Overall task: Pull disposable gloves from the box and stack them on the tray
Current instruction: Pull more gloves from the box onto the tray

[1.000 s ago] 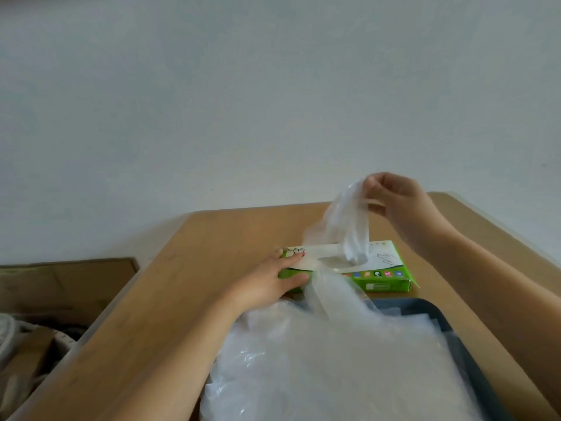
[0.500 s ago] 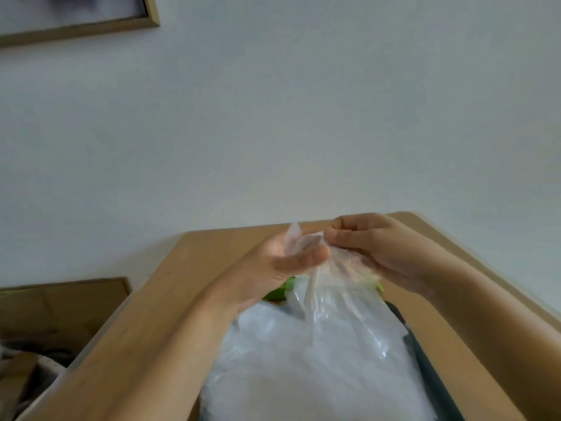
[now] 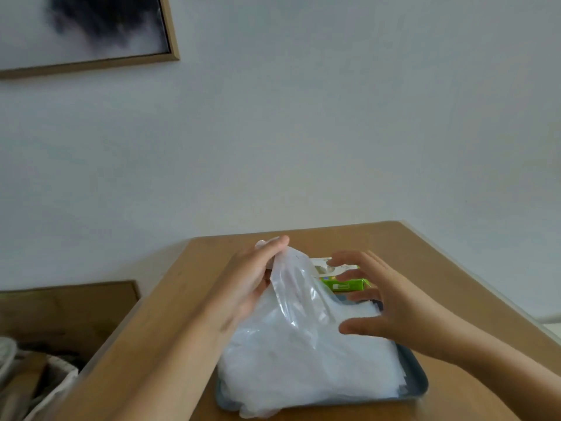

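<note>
Change: half a second earlier both hands pinched one clear plastic disposable glove [image 3: 293,281] at its top. Now the right hand [image 3: 391,302] has let go and drawn off to the right, and the left hand [image 3: 252,284] carries the glove alone.
View shift: the head has tipped up, so more of the wood-framed picture [image 3: 91,28] shows at far left on the white wall [image 3: 334,132], and the hands sit lower in the view.
Left hand: pinches the glove's upper end near the fingertips, fingers long and nearly straight. The thumb is behind the film, so how it lies cannot be told.
Right hand: spread wide and holding nothing, it hovers just above the right part of the pile, in front of the box.
Glove: hangs from the left hand with its lower end draped onto the pile of clear plastic gloves [image 3: 303,357]. Where the one ends and the pile begins cannot be told.
Pile and tray: the pile is heaped on a dark blue-grey tray [image 3: 417,379] on the tan wooden worktop [image 3: 425,253] and spills over the tray's near-left rim.
Box: a green and white cardboard box [image 3: 344,284] lies just beyond the tray's far edge, mostly hidden by the glove and the right hand. Its opening is barely visible.
Meaning for the task: the glove looks free of the box, so this pull seems nearly done and only laying it flat remains.
Hard to make out: blurred clutter [image 3: 45,381] at the near-left corner is cut off by the edge and cannot be identified.
</note>
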`<action>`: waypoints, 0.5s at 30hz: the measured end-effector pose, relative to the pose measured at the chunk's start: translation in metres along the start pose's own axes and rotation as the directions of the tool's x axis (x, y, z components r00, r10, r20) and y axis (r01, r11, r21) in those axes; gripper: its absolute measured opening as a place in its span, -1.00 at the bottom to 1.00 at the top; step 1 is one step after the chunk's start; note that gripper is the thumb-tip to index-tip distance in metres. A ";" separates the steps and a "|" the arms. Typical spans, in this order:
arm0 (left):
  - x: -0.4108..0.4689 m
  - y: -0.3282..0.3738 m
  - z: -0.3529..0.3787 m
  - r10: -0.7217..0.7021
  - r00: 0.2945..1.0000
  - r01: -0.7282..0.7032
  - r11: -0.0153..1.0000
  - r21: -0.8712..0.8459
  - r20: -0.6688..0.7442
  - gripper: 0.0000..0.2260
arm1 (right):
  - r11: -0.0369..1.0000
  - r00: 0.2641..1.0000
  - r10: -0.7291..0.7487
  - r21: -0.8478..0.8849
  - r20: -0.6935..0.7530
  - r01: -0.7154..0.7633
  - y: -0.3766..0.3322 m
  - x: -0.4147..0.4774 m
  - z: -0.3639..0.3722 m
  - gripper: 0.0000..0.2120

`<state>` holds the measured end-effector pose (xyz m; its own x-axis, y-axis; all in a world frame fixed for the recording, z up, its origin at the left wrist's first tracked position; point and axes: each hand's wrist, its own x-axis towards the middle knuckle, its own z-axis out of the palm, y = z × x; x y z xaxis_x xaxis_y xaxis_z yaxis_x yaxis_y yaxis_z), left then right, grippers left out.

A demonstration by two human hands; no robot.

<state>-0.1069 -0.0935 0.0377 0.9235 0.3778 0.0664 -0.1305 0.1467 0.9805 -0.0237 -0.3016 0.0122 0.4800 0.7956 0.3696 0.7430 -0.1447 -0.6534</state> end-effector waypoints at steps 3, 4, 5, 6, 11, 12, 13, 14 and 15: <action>-0.008 0.003 -0.004 -0.031 0.999 0.030 0.998 -0.049 -0.035 -0.85 | 0.996 0.995 -0.035 -0.088 -0.098 0.027 -0.001 -0.001 0.015 -0.37; -0.008 0.003 -0.006 -0.028 0.999 0.025 0.997 -0.070 -0.041 -0.84 | 0.997 0.992 -0.036 -0.078 -0.124 0.027 -0.002 -0.001 0.020 -0.40; -0.010 0.004 -0.006 -0.027 0.998 0.022 0.996 -0.084 -0.051 -0.84 | 0.998 0.987 -0.034 -0.061 -0.157 0.025 -0.002 -0.001 0.026 -0.45; -0.012 0.004 -0.006 -0.022 0.999 0.017 0.995 -0.093 -0.048 -0.84 | 0.999 0.980 -0.032 -0.034 -0.196 0.026 -0.004 -0.001 0.032 -0.52; -0.021 0.001 -0.006 -0.010 0.995 0.007 0.999 -0.037 -0.101 -0.80 | 0.992 0.943 -0.017 0.115 -0.331 0.058 -0.028 0.003 0.047 -0.56; -0.021 0.000 -0.009 0.011 0.994 -0.010 1.000 0.004 -0.106 -0.71 | 0.989 0.945 0.002 0.139 -0.327 0.046 -0.032 0.005 0.046 -0.50; -0.021 0.000 -0.011 0.026 0.994 -0.019 0.998 0.062 -0.107 -0.55 | 0.981 0.943 0.045 0.192 -0.329 0.020 -0.035 0.008 0.044 -0.52; -0.021 0.000 -0.013 0.054 0.994 -0.041 0.989 0.143 -0.091 -0.42 | 0.961 0.939 0.100 0.278 -0.330 -0.004 -0.038 0.013 0.041 -0.60; -0.023 0.002 -0.015 0.072 0.994 -0.052 0.974 0.221 -0.083 -0.37 | 0.927 0.936 0.143 0.374 -0.323 -0.013 -0.040 0.018 0.037 -0.68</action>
<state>-0.1340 -0.0882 0.0356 0.8784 0.4622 0.1216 -0.0956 -0.0793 0.9923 -0.0620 -0.2595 0.0202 0.7060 0.5338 0.4655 0.5084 0.0756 -0.8578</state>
